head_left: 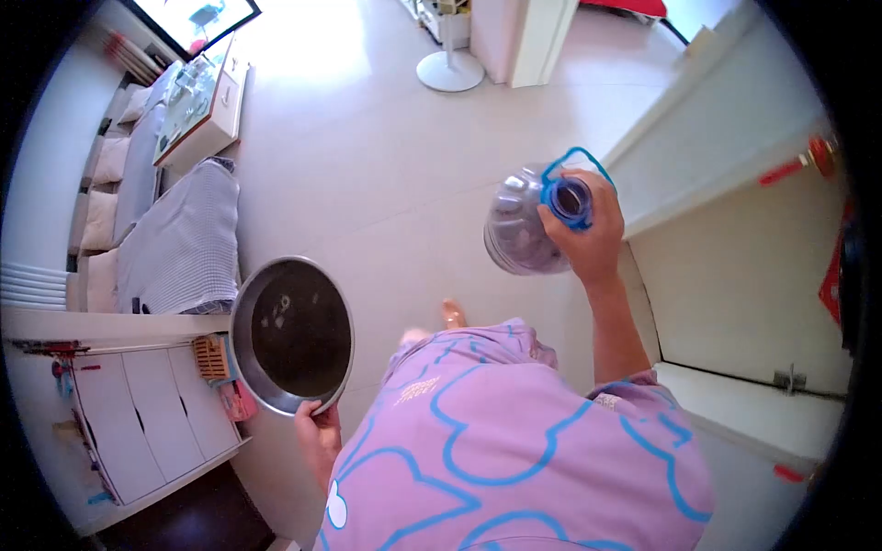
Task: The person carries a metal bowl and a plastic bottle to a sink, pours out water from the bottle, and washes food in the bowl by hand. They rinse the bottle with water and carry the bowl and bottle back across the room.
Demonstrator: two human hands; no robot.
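Observation:
A round metal basin (242,354) with dark liquid in it is held at its lower rim by my left hand (318,432), whose fingers wrap the edge. To the right, my right hand (593,220) grips a large clear plastic bottle (519,225) around its neck, beside the blue collar and blue carry handle. The bottle's mouth is uncapped and faces up toward the camera. Basin and bottle are apart, with the floor showing between them.
A door and its frame (744,285) stand close on the right. At left are a white shoe cabinet (156,413), a covered table (179,243), a sofa with cushions and a glass-topped table (188,106). A round white stand base (450,72) is ahead.

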